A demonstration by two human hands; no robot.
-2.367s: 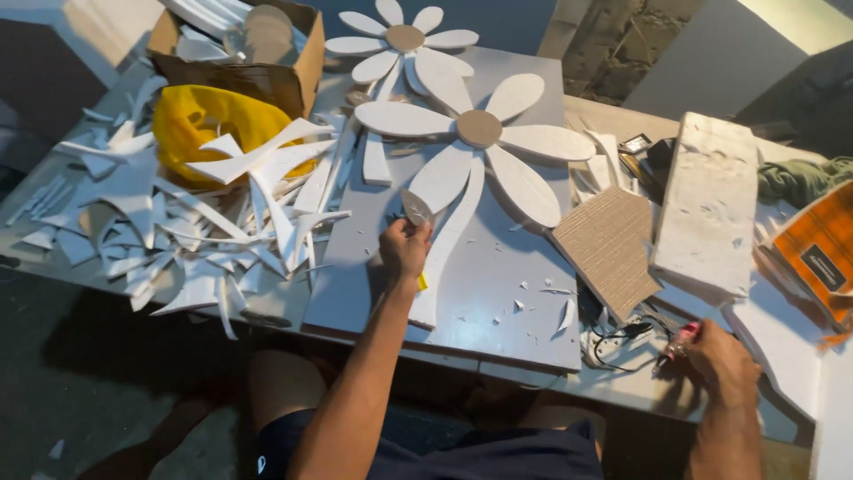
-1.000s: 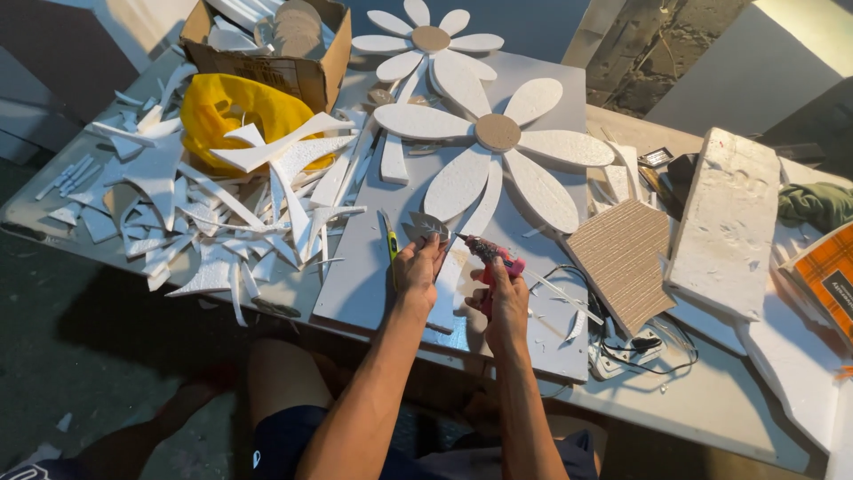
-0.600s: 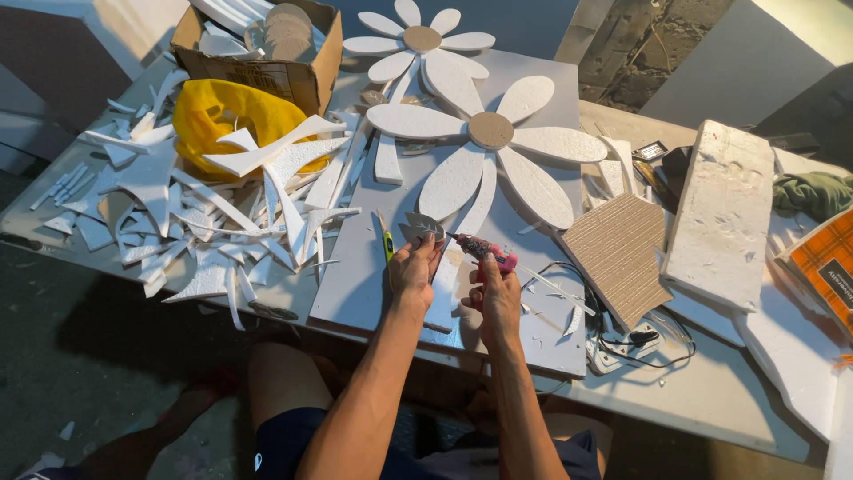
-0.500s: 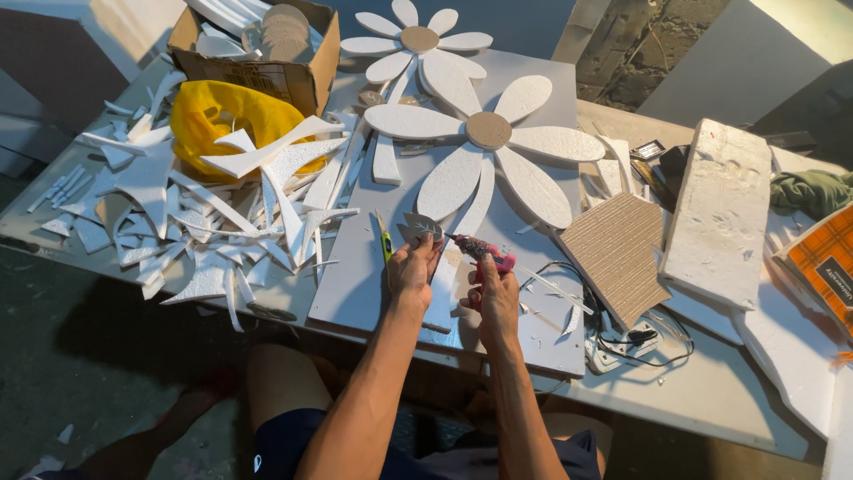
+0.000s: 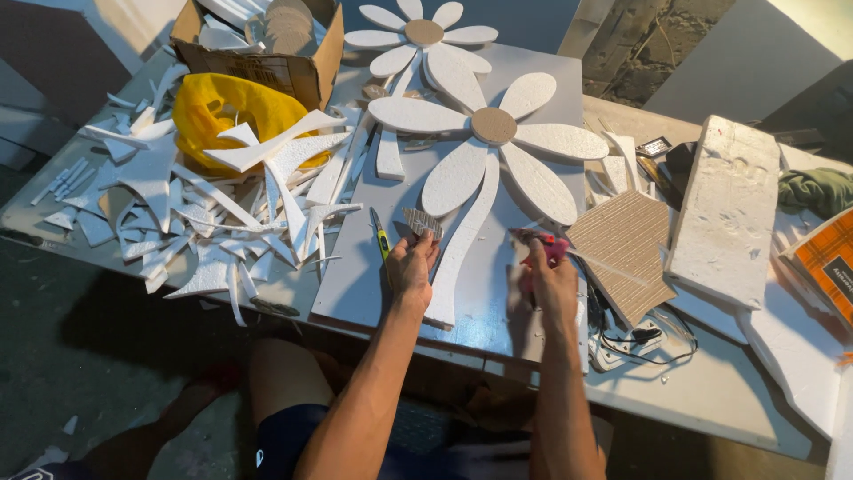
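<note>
table point(image 5: 729, 400): pale, cluttered | floor point(image 5: 98, 373): dark grey concrete | wall point(image 5: 657, 44): rough, dim

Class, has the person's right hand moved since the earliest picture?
Yes. The right hand moved left from the table's right edge, inward onto the grey board beside the white foam flower stem.

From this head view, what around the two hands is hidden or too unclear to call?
- Tool in the right hand: pink-red, motion-blurred; its kind is unclear.
- Corrugated cardboard piece in the left hand: lower part behind the fingers.
- Cardboard box: top cut by the frame edge.
- Orange plaid box: cut by the right edge.
</note>
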